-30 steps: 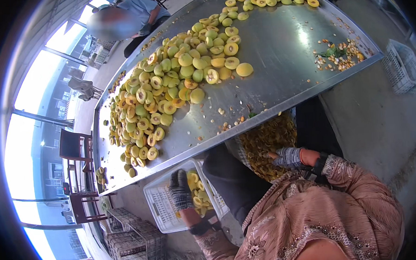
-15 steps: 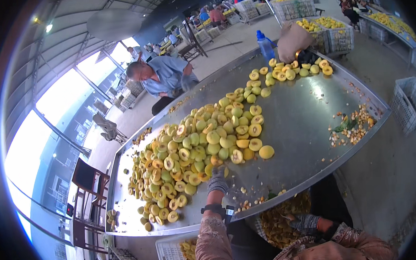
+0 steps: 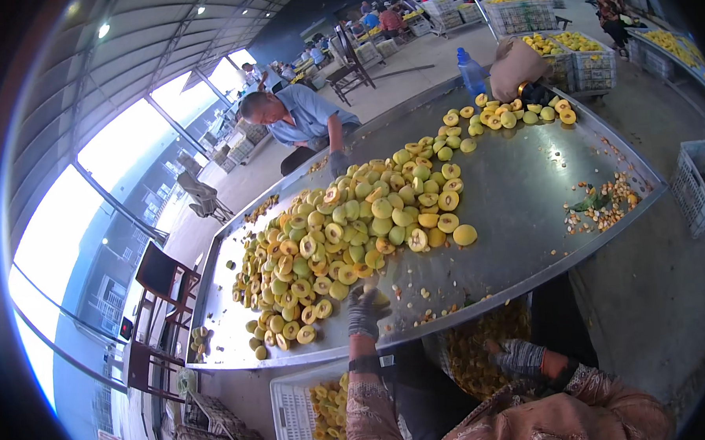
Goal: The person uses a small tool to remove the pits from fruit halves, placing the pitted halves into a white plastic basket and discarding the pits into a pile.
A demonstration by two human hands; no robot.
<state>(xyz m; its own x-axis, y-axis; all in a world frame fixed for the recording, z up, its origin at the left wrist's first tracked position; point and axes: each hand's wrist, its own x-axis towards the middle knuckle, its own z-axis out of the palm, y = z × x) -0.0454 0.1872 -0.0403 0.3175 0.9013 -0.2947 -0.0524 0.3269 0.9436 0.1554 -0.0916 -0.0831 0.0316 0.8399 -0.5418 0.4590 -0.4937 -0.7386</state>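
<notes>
Clamping fingers on a fruit half (image 3: 382, 300), your left hand (image 3: 364, 312) is holding it at six o'clock from the fruit pile (image 3: 345, 234); at the left's four o'clock, your right hand (image 3: 522, 359) is hiding its grip, I cannot tell.

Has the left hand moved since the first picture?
Yes, the left hand went from the white crate below, up over the table, near the fruit.

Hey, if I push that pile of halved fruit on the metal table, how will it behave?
The halved fruit will probably shift piece by piece, since it is heaped loosely. Single halves may rock or roll on their rounded backs. Those lying cut face down might slide instead, as the metal table looks smooth.
</notes>
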